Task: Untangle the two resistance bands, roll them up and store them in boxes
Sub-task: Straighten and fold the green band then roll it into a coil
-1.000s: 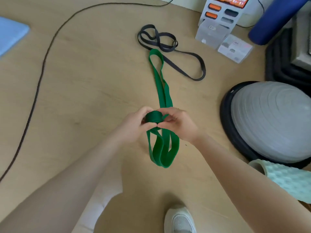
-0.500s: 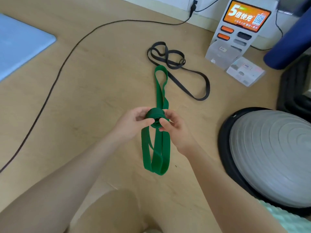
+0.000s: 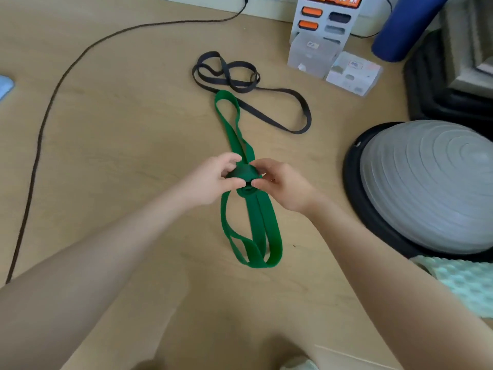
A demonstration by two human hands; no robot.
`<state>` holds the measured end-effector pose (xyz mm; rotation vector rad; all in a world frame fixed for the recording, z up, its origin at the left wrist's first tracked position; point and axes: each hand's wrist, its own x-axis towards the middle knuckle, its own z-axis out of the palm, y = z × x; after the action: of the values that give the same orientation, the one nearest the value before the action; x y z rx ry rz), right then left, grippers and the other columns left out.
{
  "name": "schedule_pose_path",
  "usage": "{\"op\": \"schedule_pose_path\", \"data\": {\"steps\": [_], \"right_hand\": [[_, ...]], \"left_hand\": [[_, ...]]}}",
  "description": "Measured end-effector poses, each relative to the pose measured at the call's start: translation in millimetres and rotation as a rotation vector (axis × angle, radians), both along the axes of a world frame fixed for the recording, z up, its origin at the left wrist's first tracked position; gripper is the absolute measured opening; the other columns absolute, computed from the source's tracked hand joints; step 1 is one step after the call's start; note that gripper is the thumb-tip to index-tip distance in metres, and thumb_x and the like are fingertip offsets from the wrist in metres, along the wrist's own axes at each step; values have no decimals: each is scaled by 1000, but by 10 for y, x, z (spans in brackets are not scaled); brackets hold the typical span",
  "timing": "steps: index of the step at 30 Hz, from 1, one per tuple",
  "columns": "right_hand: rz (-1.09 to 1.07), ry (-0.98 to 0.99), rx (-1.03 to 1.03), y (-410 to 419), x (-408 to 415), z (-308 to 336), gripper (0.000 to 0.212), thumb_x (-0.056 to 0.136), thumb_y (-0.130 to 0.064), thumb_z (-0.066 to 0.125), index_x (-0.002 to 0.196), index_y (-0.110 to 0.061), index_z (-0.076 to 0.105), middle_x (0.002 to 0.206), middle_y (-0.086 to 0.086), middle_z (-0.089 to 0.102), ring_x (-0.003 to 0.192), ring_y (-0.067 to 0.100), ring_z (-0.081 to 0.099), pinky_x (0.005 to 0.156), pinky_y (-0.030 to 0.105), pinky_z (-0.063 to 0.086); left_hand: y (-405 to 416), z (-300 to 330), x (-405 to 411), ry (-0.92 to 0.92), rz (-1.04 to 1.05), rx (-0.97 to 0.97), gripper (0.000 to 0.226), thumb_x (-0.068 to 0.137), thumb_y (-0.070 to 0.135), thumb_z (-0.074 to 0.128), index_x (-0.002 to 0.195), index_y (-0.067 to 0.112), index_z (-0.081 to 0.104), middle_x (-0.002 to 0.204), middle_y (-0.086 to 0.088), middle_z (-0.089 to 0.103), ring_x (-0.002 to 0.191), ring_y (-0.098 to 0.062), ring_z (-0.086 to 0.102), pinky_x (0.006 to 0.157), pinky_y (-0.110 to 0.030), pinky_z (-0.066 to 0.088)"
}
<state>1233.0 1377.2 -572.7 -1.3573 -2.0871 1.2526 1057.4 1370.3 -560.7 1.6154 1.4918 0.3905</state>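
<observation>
Centre of frame: left hand (image 3: 213,180) and right hand (image 3: 280,182) pinch the rolled core of the green band (image 3: 241,176); its unrolled length runs toward upper frame, toward the black band (image 3: 240,81).

A wide, flat green rubber resistance band (image 3: 262,231) was partly wound into a small tight roll, held above a wooden floor. Its loose lengths hung below the roll in long loops, while another loop stretched away along the floor to a rounded far end. That far end lay touching a narrow black rubber resistance band (image 3: 269,113), which sprawled flat on the floor in several crossing loops with one long loop trailing off to the right. Two small translucent plastic boxes (image 3: 352,73) sat side by side just beyond the black band.
</observation>
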Motion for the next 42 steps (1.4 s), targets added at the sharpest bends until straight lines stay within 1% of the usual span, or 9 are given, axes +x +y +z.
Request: {"op": "schedule_pose_path", "data": {"steps": [7, 12, 19, 23, 26, 29, 31, 37, 42], "right_hand": [[-431, 367, -254, -235, -241, -220, 27, 94, -6, 49, 120, 1, 51, 109, 11, 64, 84, 13, 63, 72, 17, 52], [-604, 779, -506, -400, -529, -406, 17, 95, -3, 45, 107, -6, 57, 101, 8, 66, 92, 17, 64, 80, 22, 54], [-684, 1276, -766, -497, -781, -385, 15, 95, -6, 43, 102, -2, 56, 99, 9, 65, 86, 13, 67, 80, 20, 54], [-692, 1350, -834, -523, -747, -415, 14, 92, -6, 46, 101, -2, 56, 100, 10, 64, 86, 12, 67, 84, 22, 55], [-660, 1235, -837, -523, -650, -453, 11, 92, -7, 48, 97, -9, 57, 91, 4, 66, 82, 10, 66, 80, 20, 55], [-561, 667, -698, -435, -495, -438, 8, 89, -20, 58, 95, -17, 62, 87, -2, 62, 85, 16, 56, 72, 25, 45], [-483, 299, -579, -364, -362, -387, 40, 82, -30, 67, 121, -20, 57, 111, 1, 61, 100, 20, 56, 80, 27, 42], [25, -112, -41, -195, -307, -49, 49, 84, -18, 66, 131, -21, 51, 126, -5, 58, 103, 10, 51, 91, 23, 39], [153, -275, 121, -288, -490, -82, 42, 81, -16, 69, 121, -17, 59, 95, -3, 64, 72, 11, 51, 66, 19, 37]], "left_hand": [[-186, -241, -85, -517, 396, -96, 31, 82, 3, 65, 108, 19, 59, 99, 9, 64, 92, 0, 60, 81, -14, 48], [-280, -380, -286, -541, 434, -42, 21, 82, 7, 66, 86, 26, 58, 94, 12, 67, 82, 4, 63, 77, -17, 48], [-432, -378, -293, -826, 542, 7, 28, 82, -6, 61, 94, 18, 56, 98, 3, 66, 87, 0, 65, 79, -16, 50], [-468, -381, -182, -737, 536, 23, 32, 81, -2, 64, 96, 25, 56, 104, 4, 68, 86, 5, 64, 76, -12, 49], [-430, -374, -151, -727, 556, -7, 28, 82, 2, 64, 92, 27, 58, 96, 4, 70, 84, 2, 65, 76, -13, 49], [-372, -334, -201, -638, 515, 40, 26, 82, 4, 66, 90, 29, 62, 97, 7, 69, 91, -3, 65, 84, -16, 49], [-349, -310, -262, -520, 401, 74, 28, 80, 6, 68, 89, 32, 65, 96, 10, 70, 92, -5, 66, 86, -21, 51], [-311, -244, -385, -132, 42, 8, 29, 79, 16, 71, 98, 38, 65, 89, 14, 69, 74, 5, 63, 74, -13, 48], [-328, -185, -468, -96, -46, -50, 36, 76, 10, 72, 86, 38, 51, 94, 10, 70, 86, -20, 68, 81, -47, 54]]}}
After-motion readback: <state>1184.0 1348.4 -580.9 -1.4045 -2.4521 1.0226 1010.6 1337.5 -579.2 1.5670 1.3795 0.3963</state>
